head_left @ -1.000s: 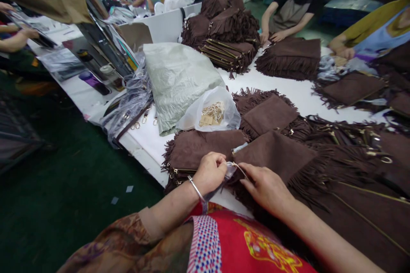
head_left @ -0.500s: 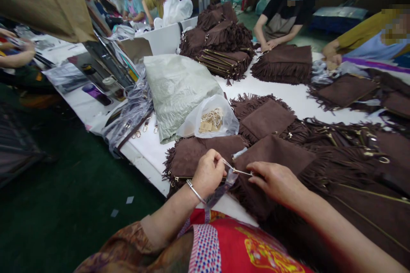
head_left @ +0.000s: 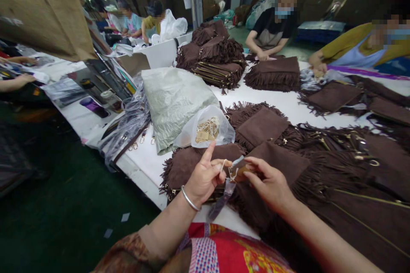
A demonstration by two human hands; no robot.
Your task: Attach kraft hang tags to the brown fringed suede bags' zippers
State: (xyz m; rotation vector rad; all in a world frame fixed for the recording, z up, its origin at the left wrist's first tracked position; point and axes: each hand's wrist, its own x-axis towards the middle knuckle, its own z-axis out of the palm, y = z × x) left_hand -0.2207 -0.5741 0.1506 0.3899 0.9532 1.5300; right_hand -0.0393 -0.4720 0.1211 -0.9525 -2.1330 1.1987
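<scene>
A white string [head_left: 223,164] is looped on the fingers of my left hand [head_left: 203,179]. That hand's index finger points up while the thumb and another finger pinch the string. My right hand [head_left: 270,183] has its thumb and index finger closed at a small tan tag [head_left: 242,174], partly hidden by the fingers. Between the hands hangs a strap end in clear plastic [head_left: 221,203], beside a brown suede fringed bag [head_left: 272,158]. Another fringed bag [head_left: 185,164] lies behind my left hand.
A white plastic bag [head_left: 188,135] holds tan tags with strings [head_left: 208,129]. Behind it lies a large pale plastic sack [head_left: 174,98]. More brown bags [head_left: 213,51] are piled at the back. Plastic-wrapped straps [head_left: 131,113] lie left. Co-workers [head_left: 272,25] work across the table [head_left: 230,99].
The string, pulled taut between my hands before, is now slack. My left index finger has stretched upward, and my right hand has come slightly left, with a tan tag now showing at its fingertips.
</scene>
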